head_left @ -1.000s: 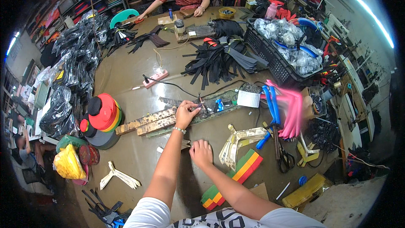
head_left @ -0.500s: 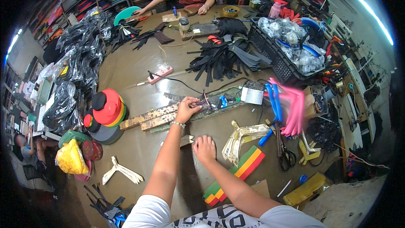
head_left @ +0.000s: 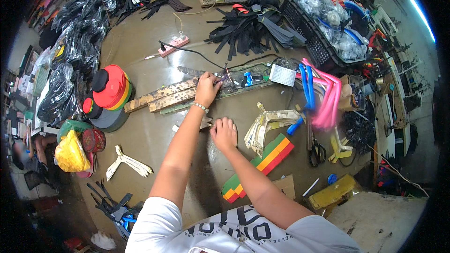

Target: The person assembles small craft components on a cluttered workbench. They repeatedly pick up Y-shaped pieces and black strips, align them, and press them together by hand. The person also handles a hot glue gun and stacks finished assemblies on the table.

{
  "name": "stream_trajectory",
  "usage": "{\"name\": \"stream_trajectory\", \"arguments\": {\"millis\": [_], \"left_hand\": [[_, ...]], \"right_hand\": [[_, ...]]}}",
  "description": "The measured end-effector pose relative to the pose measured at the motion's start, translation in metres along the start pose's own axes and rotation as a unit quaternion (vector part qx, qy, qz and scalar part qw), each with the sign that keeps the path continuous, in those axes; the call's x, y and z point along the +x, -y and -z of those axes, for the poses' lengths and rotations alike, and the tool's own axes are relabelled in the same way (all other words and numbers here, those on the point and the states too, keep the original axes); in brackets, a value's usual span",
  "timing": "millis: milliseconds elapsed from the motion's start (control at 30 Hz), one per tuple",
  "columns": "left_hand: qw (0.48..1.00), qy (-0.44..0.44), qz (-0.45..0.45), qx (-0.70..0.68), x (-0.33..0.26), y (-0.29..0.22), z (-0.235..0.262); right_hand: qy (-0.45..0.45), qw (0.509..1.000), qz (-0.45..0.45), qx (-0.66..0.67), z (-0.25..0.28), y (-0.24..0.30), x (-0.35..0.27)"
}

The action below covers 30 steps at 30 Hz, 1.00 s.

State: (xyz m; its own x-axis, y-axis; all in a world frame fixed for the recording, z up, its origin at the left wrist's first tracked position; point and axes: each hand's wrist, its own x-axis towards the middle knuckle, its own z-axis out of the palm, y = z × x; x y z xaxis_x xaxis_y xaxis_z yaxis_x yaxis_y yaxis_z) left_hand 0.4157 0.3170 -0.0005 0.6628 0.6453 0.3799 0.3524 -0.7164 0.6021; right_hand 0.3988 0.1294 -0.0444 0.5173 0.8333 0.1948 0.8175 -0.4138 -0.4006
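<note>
My left hand (head_left: 207, 89), with a beaded bracelet at the wrist, is over the weathered wooden boards in the middle of the table. Its fingers are closed in a pinch around something small and dark that I cannot make out. A blue clip-like piece (head_left: 248, 79) lies on the boards just to its right. Lower down, my right hand (head_left: 224, 134) rests palm down on the table with nothing visible in it, fingers slightly bent. A short grey strip with notched ends (head_left: 205, 122) lies between my two forearms, close to the right hand's thumb.
Red, yellow and green strap rolls (head_left: 112, 87) stand left. A pink power strip (head_left: 174, 46) trails a black cord behind the boards. Right are pink tubes (head_left: 330, 98), scissors (head_left: 317, 153), a striped strap stack (head_left: 276, 150) and a black crate (head_left: 313, 37). Black straps (head_left: 243, 30) lie farther back.
The view has tilted downward, so the table appears higher and the person across is mostly out of frame. My left hand still pinches over the boards; my right hand stays on the table.
</note>
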Motion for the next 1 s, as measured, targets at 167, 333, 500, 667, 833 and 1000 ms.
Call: {"name": "stream_trajectory", "arguments": {"millis": [167,333,500,667,833,1000], "left_hand": [[0.995,-0.028,0.021,-0.090,-0.002,0.003,0.015],[0.967,-0.041,0.110,-0.226,0.001,0.005,0.011],[0.959,0.041,0.188,-0.207,0.003,0.007,-0.001],[0.974,0.019,0.142,-0.174,-0.006,0.007,-0.002],[0.885,-0.049,0.257,-0.386,-0.022,-0.007,0.009],[0.849,-0.059,0.301,-0.429,-0.126,-0.071,0.030]], "right_hand": [[-0.024,1.000,0.009,-0.002,0.001,0.000,0.000],[-0.035,0.999,0.007,-0.014,-0.002,0.001,0.000],[-0.033,0.999,0.012,-0.004,0.000,0.000,0.002],[-0.018,1.000,0.002,-0.012,-0.001,0.001,-0.001],[0.021,0.999,-0.021,0.040,0.004,-0.002,0.001],[-0.036,0.808,-0.205,0.551,0.041,-0.008,-0.006]]}}
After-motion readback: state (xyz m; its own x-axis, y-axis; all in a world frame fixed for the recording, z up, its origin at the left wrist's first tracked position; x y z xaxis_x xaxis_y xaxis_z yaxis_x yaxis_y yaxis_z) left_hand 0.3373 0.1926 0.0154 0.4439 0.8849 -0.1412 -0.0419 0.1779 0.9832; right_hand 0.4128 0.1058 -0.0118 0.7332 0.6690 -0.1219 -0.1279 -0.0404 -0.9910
